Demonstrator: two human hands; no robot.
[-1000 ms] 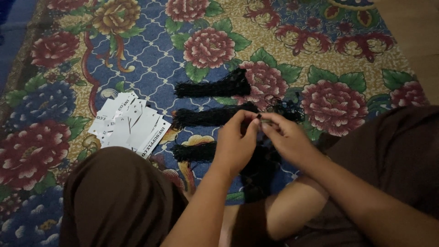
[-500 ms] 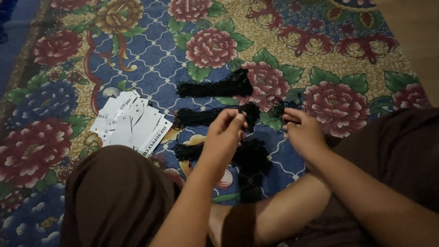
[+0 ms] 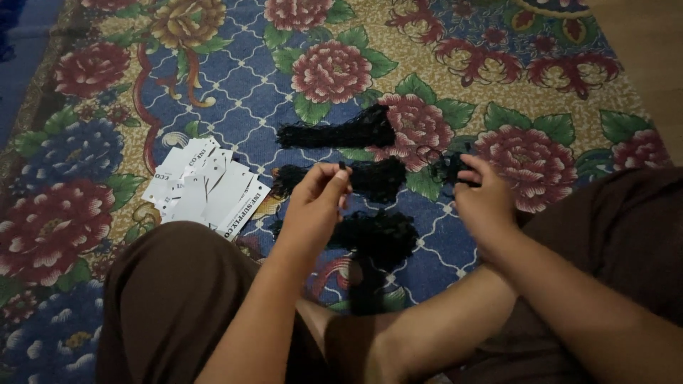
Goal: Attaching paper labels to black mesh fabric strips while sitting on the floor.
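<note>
The left hand (image 3: 316, 203) hovers over the flowered blue and gold carpet (image 3: 235, 92), thumb and forefinger pinched on a small dark bit. The right hand (image 3: 484, 199) closes its fingertips on a black mesh tuft (image 3: 449, 169). Three black netting bundles (image 3: 338, 135) lie mid-carpet; white paper tags (image 3: 206, 188) lie toward its left edge.

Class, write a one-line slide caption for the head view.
Seated on a floral rug, left hand pinches a small black piece while right hand touches black bundles beside white cards.
</note>
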